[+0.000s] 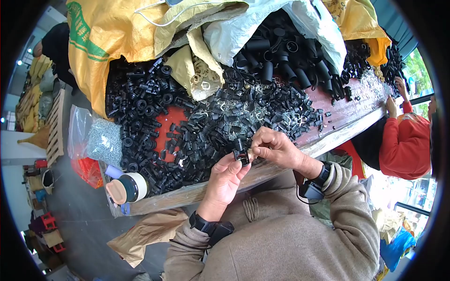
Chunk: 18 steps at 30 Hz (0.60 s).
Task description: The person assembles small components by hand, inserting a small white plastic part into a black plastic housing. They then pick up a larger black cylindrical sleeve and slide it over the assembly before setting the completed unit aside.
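Close to the table's front edge, my left hand [224,183] grips a small black plastic fitting [240,149] between thumb and fingers. My right hand [276,149] is closed in a pinch against the fitting's right side. Between its fingertips is something small and pale, too small to name. Just beyond both hands spreads a heap of short black plastic pieces [201,131], with clear and whitish bits scattered over its right part. Rounded black fittings with rings [143,100] are piled on the left.
Black tubes [267,72] spill from a white sack [225,35] at the back. A yellow sack [119,35] stands back left. A bag of screws [104,140] and a lidded cup [135,187] sit at the left edge. A person in red [405,147] works at the right.
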Motion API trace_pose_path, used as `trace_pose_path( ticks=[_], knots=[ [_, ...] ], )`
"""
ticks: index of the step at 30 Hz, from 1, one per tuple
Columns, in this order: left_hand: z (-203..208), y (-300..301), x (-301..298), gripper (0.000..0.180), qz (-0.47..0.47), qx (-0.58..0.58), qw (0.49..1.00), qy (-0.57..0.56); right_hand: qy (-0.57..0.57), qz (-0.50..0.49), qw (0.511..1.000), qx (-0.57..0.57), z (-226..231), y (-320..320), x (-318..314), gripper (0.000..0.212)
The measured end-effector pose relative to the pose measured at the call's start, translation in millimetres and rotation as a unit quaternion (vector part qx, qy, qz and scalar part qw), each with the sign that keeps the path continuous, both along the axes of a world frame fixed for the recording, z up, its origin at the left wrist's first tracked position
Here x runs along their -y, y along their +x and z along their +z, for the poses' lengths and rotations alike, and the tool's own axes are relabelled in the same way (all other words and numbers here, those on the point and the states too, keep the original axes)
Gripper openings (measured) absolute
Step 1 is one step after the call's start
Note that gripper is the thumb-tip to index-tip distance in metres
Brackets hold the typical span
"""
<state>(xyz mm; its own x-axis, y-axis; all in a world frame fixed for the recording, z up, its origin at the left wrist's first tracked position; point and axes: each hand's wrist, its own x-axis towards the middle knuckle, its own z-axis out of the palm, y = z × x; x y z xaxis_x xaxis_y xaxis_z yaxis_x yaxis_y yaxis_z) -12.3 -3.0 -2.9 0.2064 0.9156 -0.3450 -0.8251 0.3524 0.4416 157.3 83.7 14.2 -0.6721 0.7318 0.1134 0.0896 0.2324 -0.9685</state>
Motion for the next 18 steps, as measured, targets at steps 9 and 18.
trace_pose_path(
  ticks=[9, 18],
  knots=[
    [4.2, -2.9, 9.1, 0.026, -0.028, 0.002, 1.0, -0.002, -0.01, -0.001, 0.999, -0.046, 27.6, -9.2, 11.0, 0.012],
    [-0.3, -7.6, 6.3, 0.028, -0.024, -0.008, 0.999, -0.027, 0.09, -0.042, 0.995, 0.016, 22.7, -24.7, 13.8, 0.013]
  ],
)
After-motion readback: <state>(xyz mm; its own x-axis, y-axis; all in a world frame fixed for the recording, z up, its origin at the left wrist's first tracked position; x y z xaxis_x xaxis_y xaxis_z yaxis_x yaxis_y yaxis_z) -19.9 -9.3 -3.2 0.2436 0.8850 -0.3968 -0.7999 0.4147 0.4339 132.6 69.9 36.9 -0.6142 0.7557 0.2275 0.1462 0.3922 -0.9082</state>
